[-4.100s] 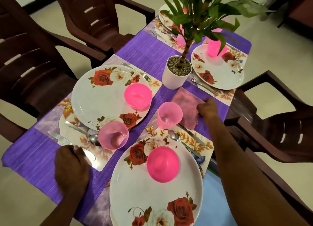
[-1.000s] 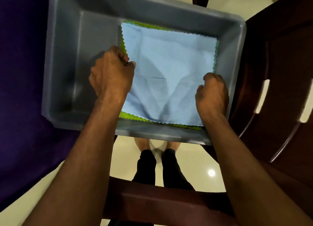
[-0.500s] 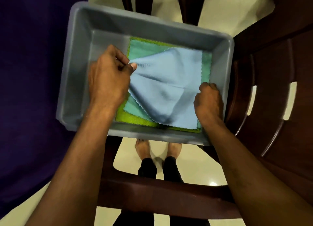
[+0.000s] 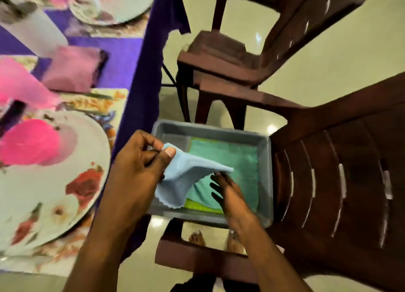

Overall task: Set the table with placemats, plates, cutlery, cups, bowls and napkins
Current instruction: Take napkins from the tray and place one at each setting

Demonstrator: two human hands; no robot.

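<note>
My left hand (image 4: 140, 167) pinches a corner of a light blue napkin (image 4: 184, 175) and holds it lifted above a grey tub (image 4: 266, 173) on a chair seat. My right hand (image 4: 228, 193) lies under the far edge of the napkin with its fingers spread, over a teal napkin (image 4: 236, 160) left in the tub. A green napkin (image 4: 197, 205) shows beneath the teal one. On the purple table at the left sit a floral plate (image 4: 54, 182) with a pink bowl (image 4: 28, 141), a pink cup (image 4: 19, 81) and a folded pink napkin (image 4: 70, 70).
A brown plastic chair (image 4: 341, 171) holds the tub at the right; a second chair (image 4: 241, 51) stands behind it. A white plant pot (image 4: 32, 29) and another plate (image 4: 114, 7) stand farther up the table. My feet show on the pale floor below.
My left hand has raised the blue napkin out of the tub and toward the table. My right hand has let go of its corner and opened. The view has swung back to the table.
</note>
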